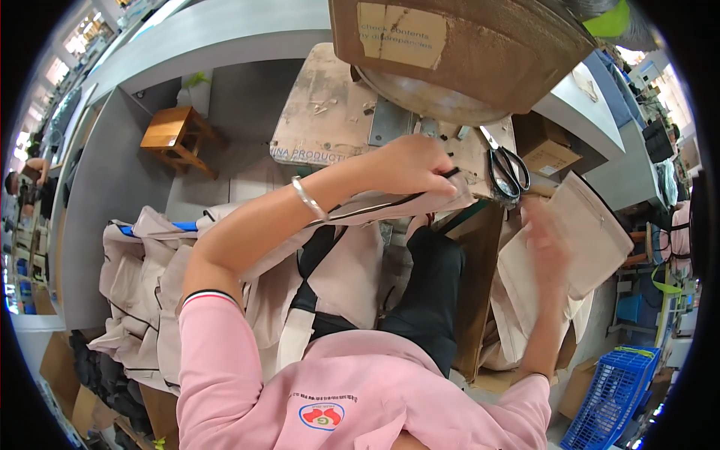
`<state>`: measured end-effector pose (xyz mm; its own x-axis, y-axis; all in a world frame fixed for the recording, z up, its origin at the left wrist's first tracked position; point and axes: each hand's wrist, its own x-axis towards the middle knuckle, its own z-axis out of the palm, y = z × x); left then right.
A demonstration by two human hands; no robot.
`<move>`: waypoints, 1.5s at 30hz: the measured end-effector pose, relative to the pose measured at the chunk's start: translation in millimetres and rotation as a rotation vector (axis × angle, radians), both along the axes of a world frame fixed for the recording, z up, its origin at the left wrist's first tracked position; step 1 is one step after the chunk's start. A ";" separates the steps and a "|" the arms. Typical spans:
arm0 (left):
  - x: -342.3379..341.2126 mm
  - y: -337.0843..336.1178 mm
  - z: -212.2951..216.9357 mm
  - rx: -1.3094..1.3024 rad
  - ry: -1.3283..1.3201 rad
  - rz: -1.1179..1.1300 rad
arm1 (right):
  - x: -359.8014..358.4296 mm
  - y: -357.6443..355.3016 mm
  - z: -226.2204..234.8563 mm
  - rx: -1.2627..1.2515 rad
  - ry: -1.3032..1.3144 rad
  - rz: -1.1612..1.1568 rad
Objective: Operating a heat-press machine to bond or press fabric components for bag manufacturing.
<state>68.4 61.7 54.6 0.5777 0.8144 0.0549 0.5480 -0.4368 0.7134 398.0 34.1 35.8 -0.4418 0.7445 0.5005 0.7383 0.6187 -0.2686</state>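
My left hand (420, 163) is closed on the edge of a beige fabric piece (384, 208) with black trim, just in front of the worn work plate. That fabric trails left across my lap towards a heap of similar beige pieces (135, 307) with black edging. Smeared by motion, my right hand (545, 234) is off to the right, beside beige fabric panels (596, 244) draped over a cardboard box (478, 300). Its fingers cannot be made out. Black-handled scissors (508, 171) lie on the plate's right edge, between my two hands.
A brown machine head (465, 56) with a taped label overhangs the worn work plate (319, 105). Around it runs a grey bench (202, 45). A wooden stool (176, 135) stands at the left; a blue plastic basket (611, 397) sits at the lower right.
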 end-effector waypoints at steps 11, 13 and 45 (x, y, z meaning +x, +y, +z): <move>-0.8 -79.2 -21.2 0.056 -0.177 0.095 | -135.0 -49.5 -41.2 0.085 -0.102 0.273; -19.0 -104.1 -42.3 0.182 -0.189 0.119 | -111.8 -47.9 -22.9 0.081 -0.165 0.158; -45.7 11.3 -10.4 -0.618 -0.843 0.635 | -90.4 109.8 24.9 -0.408 0.273 -0.075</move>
